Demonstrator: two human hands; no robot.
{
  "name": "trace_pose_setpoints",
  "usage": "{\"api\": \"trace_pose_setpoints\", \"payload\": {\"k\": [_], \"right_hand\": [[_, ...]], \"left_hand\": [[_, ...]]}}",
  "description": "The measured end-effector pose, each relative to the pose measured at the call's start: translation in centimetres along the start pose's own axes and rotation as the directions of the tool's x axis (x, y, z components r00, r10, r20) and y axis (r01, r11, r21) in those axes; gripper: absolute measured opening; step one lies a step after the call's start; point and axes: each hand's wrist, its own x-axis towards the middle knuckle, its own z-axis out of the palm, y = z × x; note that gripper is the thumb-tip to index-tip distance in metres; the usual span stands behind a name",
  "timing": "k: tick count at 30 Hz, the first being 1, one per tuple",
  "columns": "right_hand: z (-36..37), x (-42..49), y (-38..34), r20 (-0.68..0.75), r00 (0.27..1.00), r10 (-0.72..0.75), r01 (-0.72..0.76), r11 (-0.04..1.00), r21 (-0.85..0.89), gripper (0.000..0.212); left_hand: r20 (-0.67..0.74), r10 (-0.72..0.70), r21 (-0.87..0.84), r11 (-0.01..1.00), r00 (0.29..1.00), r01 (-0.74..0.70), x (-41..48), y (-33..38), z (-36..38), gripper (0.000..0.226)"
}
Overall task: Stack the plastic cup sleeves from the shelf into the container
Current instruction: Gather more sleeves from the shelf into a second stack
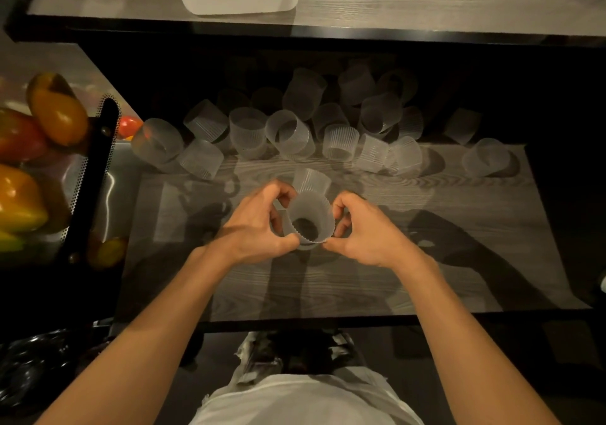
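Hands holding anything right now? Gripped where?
Yes: one ribbed plastic cup sleeve. The left hand grips its left side, the right hand its right side, thumbs at the near rim.

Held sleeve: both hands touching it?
Touching. Head view: left hand and right hand each pinch the held sleeve, thumbs meeting its near rim.

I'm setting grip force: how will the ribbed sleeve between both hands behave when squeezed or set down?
Probably light and flexible: the sleeve is thin, translucent, open-ended. Likely rolls on its side; many loose sleeves lie tipped on the shelf.
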Motion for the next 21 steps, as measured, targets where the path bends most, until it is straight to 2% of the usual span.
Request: {"api": "trace_pose_setpoints", "payload": {"k": [4,7,9,11,14,16,18,20,21], "right_hand": [[0.0,-0.1,0.5,0.004,0.999,0.035,-0.036,0.998,0.06,0.043],[0.1,0.5,1.5,0.095,0.991,0.095,-0.088,0.993,-0.075,0.039],[0.4,1.3,2.7,0.063,0.989,0.133,-0.127,0.987,-0.095,0.035],[0.9,2.1,3.6,-0.012,0.982,0.188,-0.188,0.982,0.015,0.031],[1.6,3.5,3.9,-0.154,0.946,0.285,-0.261,0.952,0.159,0.035],[2.0,4.5,3.5,-0.156,0.921,0.357,-0.307,0.911,0.276,0.042],[2.2,5.6,3.2,-0.098,0.88,0.464,-0.371,0.802,0.468,0.044],[2.3,6.3,3.0,-0.108,0.842,0.529,-0.371,0.712,0.597,0.034],[2.3,6.4,2.8,-0.152,0.84,0.521,-0.334,0.718,0.611,0.028]], "left_hand": [[0.037,-0.005,0.039,0.999,0.999,0.003,0.3,-0.6,0.2,0.059],[0.117,-0.074,0.078,0.995,0.99,0.065,0.5,-1.5,0.2,0.071],[0.106,-0.123,0.034,0.992,0.987,0.12,0.7,-2.2,0.1,0.069],[0.062,-0.156,-0.11,0.981,0.986,0.162,1.4,-2.3,0.2,0.052],[-0.016,-0.317,-0.324,0.899,0.948,0.295,3.3,-1.7,0.9,0.031],[0.004,-0.379,-0.342,0.869,0.926,0.357,4.7,-1.5,1.6,0.033],[0.052,-0.41,-0.339,0.851,0.911,0.402,5.8,-1.0,2.3,0.035],[0.061,-0.404,-0.362,0.843,0.913,0.397,6.6,-0.5,2.8,0.032],[0.052,-0.387,-0.373,0.848,0.92,0.378,6.8,0.0,2.9,0.03]]}}
